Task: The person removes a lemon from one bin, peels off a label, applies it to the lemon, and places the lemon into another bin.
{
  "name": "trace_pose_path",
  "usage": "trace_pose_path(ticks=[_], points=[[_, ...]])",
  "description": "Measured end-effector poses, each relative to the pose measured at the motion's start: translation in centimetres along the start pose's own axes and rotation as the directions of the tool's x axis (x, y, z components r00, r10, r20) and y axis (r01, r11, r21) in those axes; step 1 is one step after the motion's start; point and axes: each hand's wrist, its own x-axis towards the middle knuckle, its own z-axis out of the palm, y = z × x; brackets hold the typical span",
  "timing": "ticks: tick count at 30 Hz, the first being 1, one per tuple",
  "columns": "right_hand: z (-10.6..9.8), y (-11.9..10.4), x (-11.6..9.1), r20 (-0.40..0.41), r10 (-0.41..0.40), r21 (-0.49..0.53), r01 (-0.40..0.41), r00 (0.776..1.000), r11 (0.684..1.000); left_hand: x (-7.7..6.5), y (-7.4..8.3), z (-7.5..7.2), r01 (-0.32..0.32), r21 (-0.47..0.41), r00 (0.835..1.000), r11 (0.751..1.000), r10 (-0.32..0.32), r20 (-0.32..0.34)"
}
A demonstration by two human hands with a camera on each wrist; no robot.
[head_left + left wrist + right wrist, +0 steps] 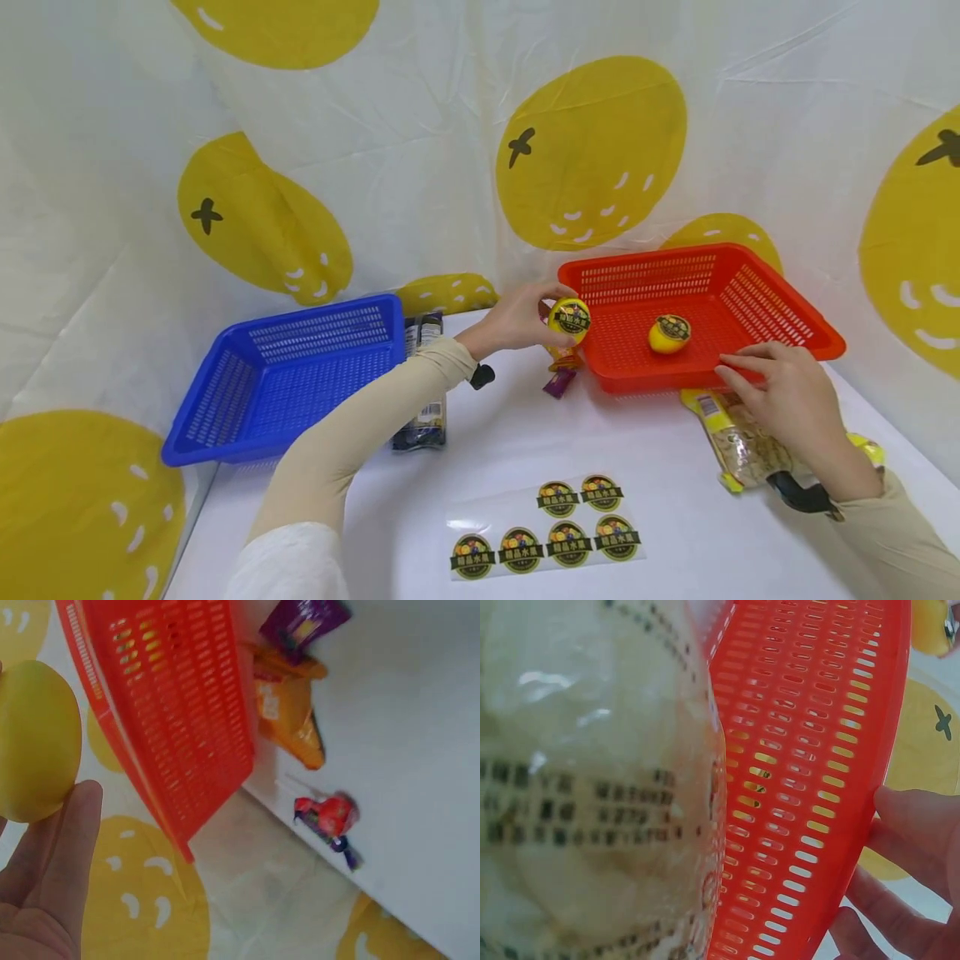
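My left hand (521, 319) holds a yellow lemon (37, 742) beside the left end of the red basket (678, 379). A round dark fruit sticker (570, 318) shows on this lemon. A second lemon (667, 337), with a like sticker on top, lies inside the basket. At the basket's front right, my right hand (787, 396) holds the rim, thumb on the outer side and fingertips behind the edge in the right wrist view. Below that hand lies a clear and yellow food packet (742, 437). On the table in front is a sheet of round stickers (547, 533).
A blue basket (300, 392) stands at the left, a dark packet (423, 425) beside it. Small wrapped sweets, one purple (558, 383) and one orange (289, 712), lie by the red basket's left end. A fruit-print cloth (420, 167) hangs behind.
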Motion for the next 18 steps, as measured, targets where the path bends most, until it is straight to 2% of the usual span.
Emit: trace_pose_path(ticks=[8,12,18], points=[[0.1,0.2,0.0,-0.036,-0.021,0.005,0.021,0.999,1.000,4.0,0.9,-0.2,-0.020,0.051,1.000,0.999,0.019,0.018],[0.2,0.3,-0.1,-0.031,-0.004,0.022,0.004,1.000,1.000,5.8,1.3,0.4,-0.031,0.077,0.998,0.997,0.026,0.063],[0.4,0.3,-0.1,-0.048,-0.009,0.019,0.010,0.999,1.000,8.1,1.8,2.0,0.016,0.020,0.991,1.000,-0.019,0.133]])
